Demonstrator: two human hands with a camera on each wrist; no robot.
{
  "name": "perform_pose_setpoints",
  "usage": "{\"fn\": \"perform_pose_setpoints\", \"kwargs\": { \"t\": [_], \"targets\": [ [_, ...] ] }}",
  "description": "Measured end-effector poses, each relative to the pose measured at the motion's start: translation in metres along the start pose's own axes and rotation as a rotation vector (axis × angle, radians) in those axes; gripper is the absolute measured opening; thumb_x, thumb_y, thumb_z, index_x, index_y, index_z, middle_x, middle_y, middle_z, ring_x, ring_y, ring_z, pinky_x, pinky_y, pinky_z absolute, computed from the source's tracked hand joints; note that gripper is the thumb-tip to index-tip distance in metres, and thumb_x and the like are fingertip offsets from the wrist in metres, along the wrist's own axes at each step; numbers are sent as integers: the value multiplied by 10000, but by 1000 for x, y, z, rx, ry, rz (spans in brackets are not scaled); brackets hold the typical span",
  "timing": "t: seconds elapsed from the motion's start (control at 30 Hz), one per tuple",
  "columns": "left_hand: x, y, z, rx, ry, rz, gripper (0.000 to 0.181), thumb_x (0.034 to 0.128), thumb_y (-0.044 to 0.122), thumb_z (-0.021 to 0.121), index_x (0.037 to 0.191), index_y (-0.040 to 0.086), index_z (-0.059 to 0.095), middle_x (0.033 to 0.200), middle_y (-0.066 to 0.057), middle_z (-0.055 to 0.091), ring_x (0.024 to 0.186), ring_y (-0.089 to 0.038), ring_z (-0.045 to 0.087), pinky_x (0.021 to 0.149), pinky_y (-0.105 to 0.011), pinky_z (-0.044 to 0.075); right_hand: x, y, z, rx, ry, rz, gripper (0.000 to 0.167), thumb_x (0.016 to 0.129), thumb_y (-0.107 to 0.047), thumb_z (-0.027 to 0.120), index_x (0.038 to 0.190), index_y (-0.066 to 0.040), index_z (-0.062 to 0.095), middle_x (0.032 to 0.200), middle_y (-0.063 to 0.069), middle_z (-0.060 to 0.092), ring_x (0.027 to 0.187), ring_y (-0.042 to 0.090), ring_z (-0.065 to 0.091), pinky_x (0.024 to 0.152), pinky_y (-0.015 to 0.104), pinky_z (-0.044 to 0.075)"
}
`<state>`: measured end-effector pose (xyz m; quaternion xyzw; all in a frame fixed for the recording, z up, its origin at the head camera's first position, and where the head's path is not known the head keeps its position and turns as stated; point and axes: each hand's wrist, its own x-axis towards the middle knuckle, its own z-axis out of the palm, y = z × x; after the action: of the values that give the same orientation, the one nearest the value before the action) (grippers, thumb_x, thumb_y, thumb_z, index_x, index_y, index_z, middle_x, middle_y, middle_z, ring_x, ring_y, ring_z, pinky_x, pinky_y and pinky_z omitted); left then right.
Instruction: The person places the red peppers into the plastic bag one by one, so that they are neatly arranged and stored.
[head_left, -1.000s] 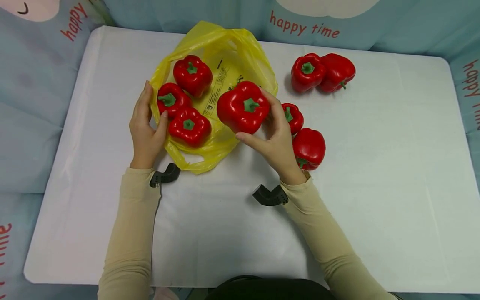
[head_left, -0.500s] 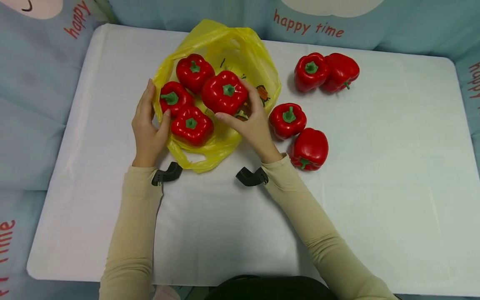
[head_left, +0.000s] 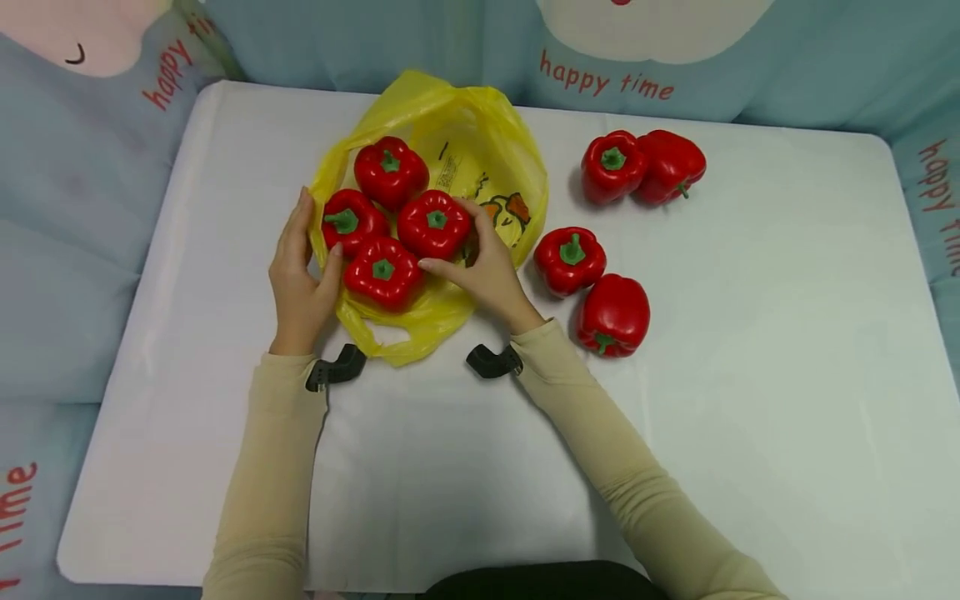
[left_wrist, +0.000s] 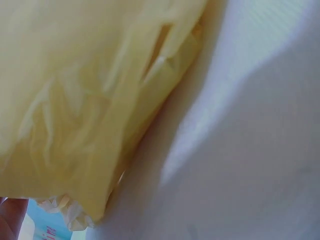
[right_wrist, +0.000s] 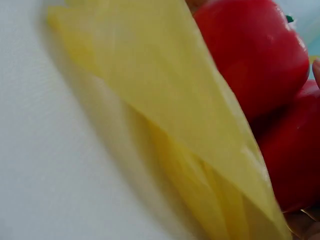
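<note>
A yellow plastic bag [head_left: 498, 137] lies with its mouth open on the table, several red bell peppers inside. My left hand [head_left: 297, 287] holds the bag's left rim, thumb on the inner side beside a bell pepper [head_left: 382, 273] and fingers outside. Inside the bag, my right hand [head_left: 491, 268] grips another red bell pepper [head_left: 432, 225] between thumb and fingers; it sits against the other peppers. The left wrist view shows mostly the bag's crumpled side [left_wrist: 75, 110]. In the right wrist view, the bag's edge [right_wrist: 165, 100] partly hides two peppers [right_wrist: 255, 55].
Right of the bag, two red bell peppers [head_left: 570, 260] sit close together, and another pair [head_left: 612, 167] stands farther back. The white table [head_left: 765, 375] is bordered by blue fabric [head_left: 465, 42] with printed words.
My right hand has carried a bell pepper leftward and down into the bag, beside the other peppers. The left hand keeps its hold on the rim. The head view has shifted slightly.
</note>
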<state>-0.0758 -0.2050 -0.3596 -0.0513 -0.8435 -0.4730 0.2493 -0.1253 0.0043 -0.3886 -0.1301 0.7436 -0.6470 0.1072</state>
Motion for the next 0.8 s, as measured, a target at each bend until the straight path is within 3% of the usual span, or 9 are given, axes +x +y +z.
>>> {"fn": "perform_pose_setpoints", "kwargs": {
  "t": [0.33,0.47,0.8],
  "targets": [
    [-6,-19,2,-2,9,35,517,863,-94,552,1357,-118,401,1420,-230,404,1340,-214,363,1081,-338,345,-2,8,2,-79,-12,-37,848,795,-220,758,1470,-121,254,1422,46,413,1268,64,404,1057,223,345],
    [-6,-13,1,-8,17,42,520,851,-108,548,1347,-139,395,1402,-265,406,1333,-243,372,1078,-335,348,-2,9,2,-113,-15,-56,846,798,-207,753,1473,-111,253,1426,57,407,1257,102,426,1050,255,365],
    [0,-9,0,-6,18,56,515,848,-127,544,1336,-165,384,1383,-298,406,1322,-299,379,1074,-332,352,3,5,0,-77,-6,-75,832,797,-99,746,1461,-13,253,1434,149,390,1187,273,494,1011,382,419]
  ]
}}
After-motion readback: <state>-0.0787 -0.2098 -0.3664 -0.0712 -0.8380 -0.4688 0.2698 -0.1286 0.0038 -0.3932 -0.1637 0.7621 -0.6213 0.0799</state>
